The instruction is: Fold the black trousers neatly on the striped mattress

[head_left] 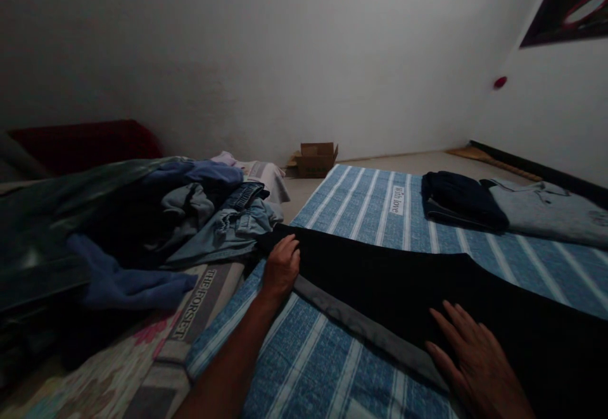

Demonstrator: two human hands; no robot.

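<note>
— What's under the hands?

— A black garment (403, 286), trousers by the look of it, spread flat across a blue striped sheet (361, 207) on the floor. A grey band (361, 327) runs along its near edge.

— And the hands themselves?

— The left hand (281, 266) sits at the far end of the cloth, fingers curled down onto the edge; whether it pinches the fabric or only presses it I cannot tell. The right hand (475, 359) lies open and flat on the cloth near the grey band, fingers spread, gripping nothing.

— How would that cloth handle?

— Soft and limp, I'd judge, light enough for one hand, and it will sag and crease wherever it isn't held. It lies smooth, so it seems to slide easily over the sheet. The ends and the firmer grey band look like the best places to take hold; a pinch in the middle would only bunch it.

— What's around it?

— Just left of the left hand, a heap of loose clothes (190, 223), denim and blue pieces, on a patterned mat (142, 356). Well beyond on the sheet, a folded dark piece (458, 200) touches a folded grey shirt (541, 210). A small cardboard box (316, 159) stands by the wall.
</note>
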